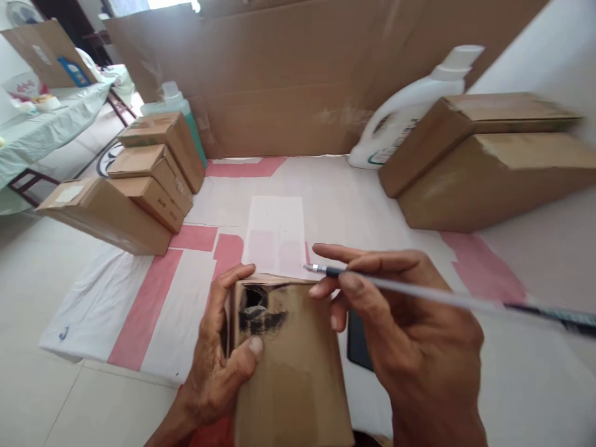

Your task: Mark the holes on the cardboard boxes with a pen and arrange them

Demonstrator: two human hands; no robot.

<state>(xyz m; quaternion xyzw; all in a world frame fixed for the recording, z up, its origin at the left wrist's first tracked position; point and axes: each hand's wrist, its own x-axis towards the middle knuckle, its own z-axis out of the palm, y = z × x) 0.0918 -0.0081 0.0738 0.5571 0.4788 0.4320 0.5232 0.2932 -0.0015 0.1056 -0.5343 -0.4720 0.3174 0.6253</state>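
A brown cardboard box [298, 372] stands close in front of me, tilted toward my body. Near its upper left corner there is a dark hole with black scribbled marks around it. My left hand [228, 347] grips the box's left side, thumb on the front face and fingers behind the edge. Between the thumb and fingers of my right hand [400, 335] is a long, thin pen [428, 293] with a metal tip, a dark grip and a pale shaft. Its tip points left, just above the box's top edge, apart from the marks.
A white sheet of paper [275, 233] lies behind the box. Cardboard boxes [153, 167] and a green bottle stand at left; more boxes [493, 180] and a white jug [410, 112] at right. A cardboard panel [288, 81] closes the back. A dark flat object [359, 341] is partly hidden.
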